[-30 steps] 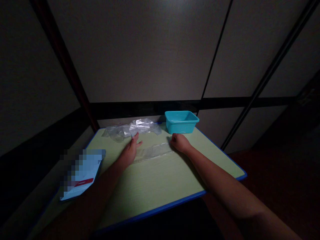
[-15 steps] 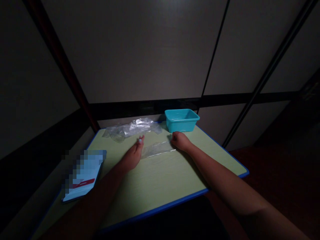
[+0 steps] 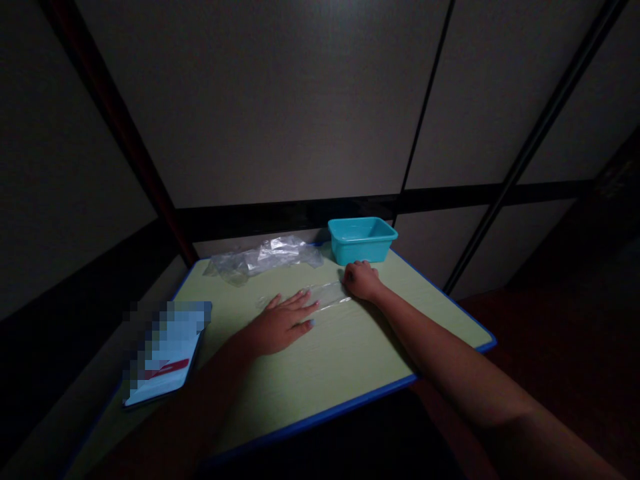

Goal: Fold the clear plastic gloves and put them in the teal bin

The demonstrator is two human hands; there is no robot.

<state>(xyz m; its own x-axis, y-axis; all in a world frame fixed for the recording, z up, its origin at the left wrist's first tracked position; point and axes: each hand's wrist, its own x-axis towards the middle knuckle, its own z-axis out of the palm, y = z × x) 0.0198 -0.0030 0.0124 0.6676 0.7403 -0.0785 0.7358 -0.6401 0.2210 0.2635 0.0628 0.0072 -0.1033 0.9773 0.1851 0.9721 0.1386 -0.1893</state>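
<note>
A narrow strip of clear plastic, seemingly a folded plastic bag [image 3: 330, 294], lies flat across the middle of the table [image 3: 320, 373]. My left hand [image 3: 283, 323] rests palm down over its left part, fingers spread, covering some of the plastic. At the strip's right end my right hand [image 3: 363, 280] is closed in a fist, gripping the plastic. Just behind that fist stands a turquoise plastic basin [image 3: 363, 250]. Farther back on the left is a crumpled clear plastic sheet or bag [image 3: 270, 257], touched by neither hand.
A tablet-like device or booklet [image 3: 173, 357], partly pixelated, lies at the table's left side near my left forearm. The table has a blue edge [image 3: 325, 413]. Dark-trimmed cabinet panels [image 3: 290, 107] rise right behind it.
My left hand has turned from standing on edge to lying flat, its fingers now spread over the plastic. The right fist stays at the strip's right end.
</note>
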